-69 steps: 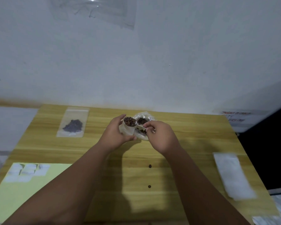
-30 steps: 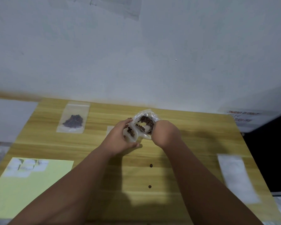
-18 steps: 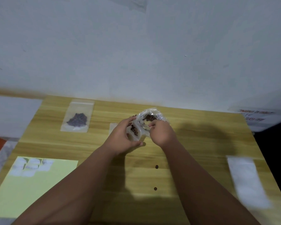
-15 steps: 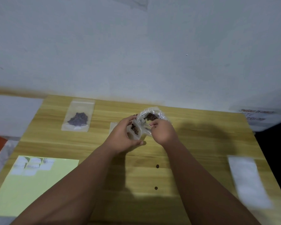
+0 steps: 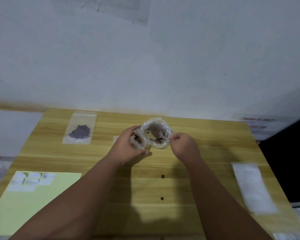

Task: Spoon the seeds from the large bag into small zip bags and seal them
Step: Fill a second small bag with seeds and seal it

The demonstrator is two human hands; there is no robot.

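Observation:
My left hand (image 5: 126, 146) grips a small zip bag (image 5: 138, 139) held open, with brown seeds visible inside. Right beside it stands the large clear bag (image 5: 158, 124) of seeds, its mouth open. My right hand (image 5: 184, 146) pinches the handle of a clear spoon (image 5: 158, 134) whose bowl is inside the large bag. Both bags sit over the far middle of the wooden table (image 5: 206, 144).
A sealed zip bag with dark seeds (image 5: 80, 129) lies at the far left. A yellow sheet (image 5: 42, 205) with several small white bags (image 5: 31, 180) is at the near left. A stack of white bags (image 5: 253, 186) lies at the right. Two loose seeds (image 5: 162, 176) lie between my arms.
My right hand has drawn back to the right, and the spoon now reaches into the large bag. My left hand keeps holding the small bag in the same place.

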